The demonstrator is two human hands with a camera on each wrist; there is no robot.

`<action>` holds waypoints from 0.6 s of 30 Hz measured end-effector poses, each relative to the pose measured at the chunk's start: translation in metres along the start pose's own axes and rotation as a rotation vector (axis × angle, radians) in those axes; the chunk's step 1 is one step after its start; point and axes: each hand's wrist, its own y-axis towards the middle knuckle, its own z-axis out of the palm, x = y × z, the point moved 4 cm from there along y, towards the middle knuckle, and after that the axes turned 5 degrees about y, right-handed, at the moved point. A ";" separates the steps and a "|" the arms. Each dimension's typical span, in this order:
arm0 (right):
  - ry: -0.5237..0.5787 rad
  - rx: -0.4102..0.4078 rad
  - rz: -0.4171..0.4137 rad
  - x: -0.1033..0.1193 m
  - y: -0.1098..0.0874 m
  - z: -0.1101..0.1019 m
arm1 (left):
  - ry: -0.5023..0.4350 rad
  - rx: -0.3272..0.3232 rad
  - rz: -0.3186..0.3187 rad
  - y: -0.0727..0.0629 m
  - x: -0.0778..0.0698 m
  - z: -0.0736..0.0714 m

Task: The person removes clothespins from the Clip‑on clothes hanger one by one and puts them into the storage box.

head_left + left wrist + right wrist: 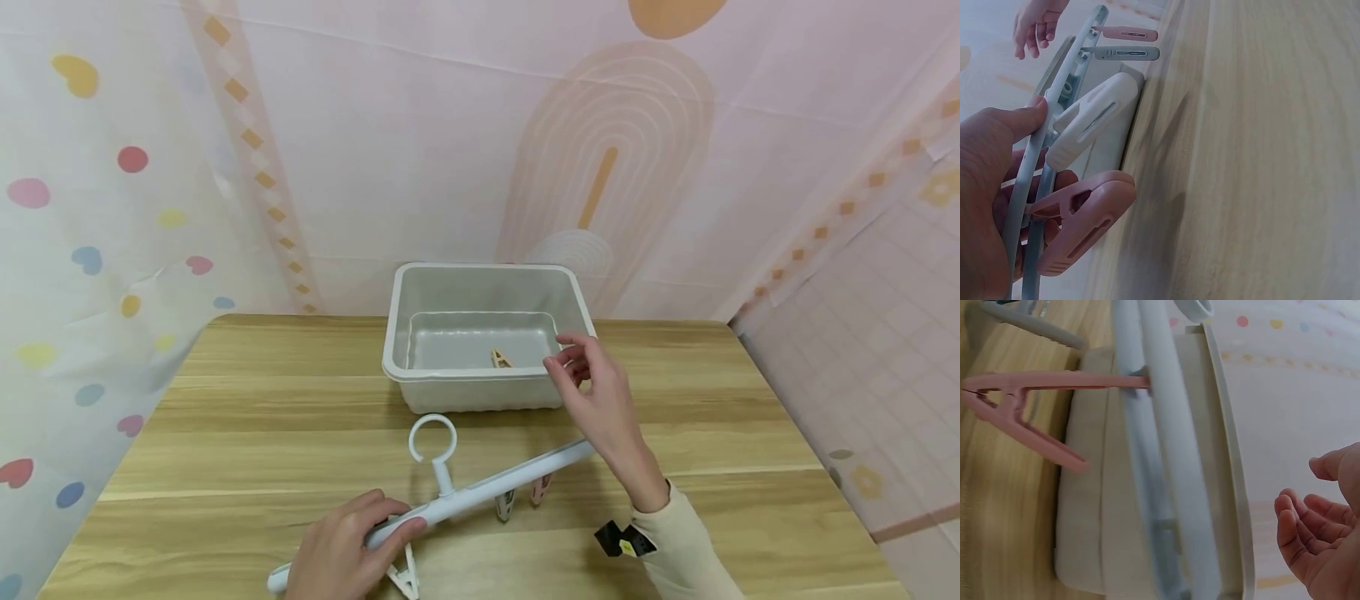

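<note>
My left hand point(348, 546) grips a pale blue plastic clip hanger point(517, 477) near its left end, thumb and fingers around the bar. The hanger slants up to the right, its round hook point(453, 433) pointing away. Several clips hang from the bar: in the left wrist view, a pink clip point(1088, 219) and a white clip point(1094, 119) by the hand, and a grey-green clip point(1125, 54) and another pink clip point(1129, 33) farther along. My right hand point(603, 400) hovers by the bin's front right corner, fingers loosely bent, nothing between them.
A light grey bin point(480, 392) stands at the back of the wooden table point(262, 417), against a patterned cloth backdrop point(420, 150). Inside the bin lies a small tan clip point(500, 359). A black and yellow tag point(626, 542) sits by the right sleeve.
</note>
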 end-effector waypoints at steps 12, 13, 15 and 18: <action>0.006 -0.014 -0.015 -0.006 -0.012 0.001 | 0.002 0.007 -0.007 0.001 0.001 0.002; 0.008 -0.014 -0.014 -0.006 -0.013 0.001 | 0.003 0.007 -0.008 0.001 0.001 0.002; 0.013 -0.013 -0.015 -0.006 -0.015 0.001 | 0.002 0.007 -0.009 0.001 0.001 0.002; 0.020 -0.006 -0.013 -0.006 -0.018 0.002 | 0.002 0.008 -0.013 0.001 0.001 0.002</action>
